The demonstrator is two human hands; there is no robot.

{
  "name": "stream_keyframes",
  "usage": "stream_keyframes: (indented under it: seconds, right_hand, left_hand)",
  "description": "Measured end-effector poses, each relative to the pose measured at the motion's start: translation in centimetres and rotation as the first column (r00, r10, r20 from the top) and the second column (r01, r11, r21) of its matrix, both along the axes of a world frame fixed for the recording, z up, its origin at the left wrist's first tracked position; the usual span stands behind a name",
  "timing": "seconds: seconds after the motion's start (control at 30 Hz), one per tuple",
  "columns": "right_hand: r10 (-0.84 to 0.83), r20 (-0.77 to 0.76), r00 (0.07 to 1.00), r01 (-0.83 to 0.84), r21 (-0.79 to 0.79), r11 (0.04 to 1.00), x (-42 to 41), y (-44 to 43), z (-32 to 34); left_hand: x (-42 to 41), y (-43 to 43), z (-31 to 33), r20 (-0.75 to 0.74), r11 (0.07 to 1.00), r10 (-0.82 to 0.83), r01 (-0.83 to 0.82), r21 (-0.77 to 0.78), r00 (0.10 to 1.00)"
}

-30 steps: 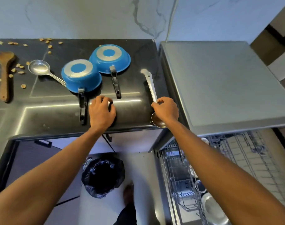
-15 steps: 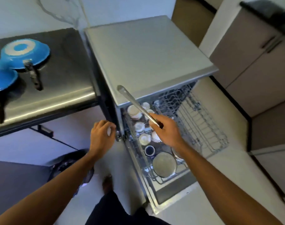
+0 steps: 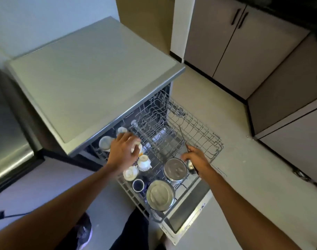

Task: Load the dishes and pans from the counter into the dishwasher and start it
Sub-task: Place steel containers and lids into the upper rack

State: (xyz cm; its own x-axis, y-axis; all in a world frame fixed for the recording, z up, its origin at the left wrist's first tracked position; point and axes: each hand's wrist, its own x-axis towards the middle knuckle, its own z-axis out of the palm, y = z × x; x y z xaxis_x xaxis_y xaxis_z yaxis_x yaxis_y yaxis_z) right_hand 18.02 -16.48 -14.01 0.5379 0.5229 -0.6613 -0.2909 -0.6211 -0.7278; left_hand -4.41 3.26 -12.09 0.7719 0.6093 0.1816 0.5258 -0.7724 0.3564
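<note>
Dishwasher (image 3: 92,78) is open with the wire rack (image 3: 204,134) pulled out under both hands. In the rack, just left of the right hand (image 3: 197,159), sits a steel bowl (image 3: 175,170), with a steel plate (image 3: 160,194) nearer me. White cups (image 3: 144,162) sit just below the left hand (image 3: 123,152), and a dark cup (image 3: 138,184) sits near the plate. The right hand grips the ladle (image 3: 182,134), its handle lying over the rack. The left hand's fingers curl round a small white thing (image 3: 137,147), too blurry to say what.
</note>
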Motion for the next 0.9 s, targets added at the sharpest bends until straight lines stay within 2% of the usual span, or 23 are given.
stream_keyframes:
  seconds: [0.17,0.3,0.47,0.63,0.9]
  right_hand:
    - [0.163,-0.105,0.981,-0.166,-0.016,0.986,3.8,7.5,-1.5]
    - [0.254,-0.08,0.964,-0.258,-0.051,0.965,7.1,13.9,-2.4]
    - [0.319,-0.112,0.941,-0.33,-0.106,0.938,10.8,19.2,-3.3]
    - [0.398,-0.111,0.911,-0.409,-0.103,0.907,12.8,23.5,-5.7]
    - [0.342,-0.056,0.938,-0.344,-0.031,0.939,14.3,25.1,-11.2]
  left_hand:
    - [9.0,7.5,2.5,-0.049,0.98,-0.111,0.117,0.159,0.993]
    - [15.4,12.8,3.4,-0.135,0.98,-0.134,0.151,0.127,0.982]
    - [21.4,16.2,3.1,-0.115,0.981,-0.178,0.185,0.058,0.977]
    - [24.1,17.2,2.8,-0.068,0.974,-0.204,0.21,0.085,0.977]
    - [24.1,17.4,2.5,-0.066,0.969,-0.215,0.222,0.112,0.974]
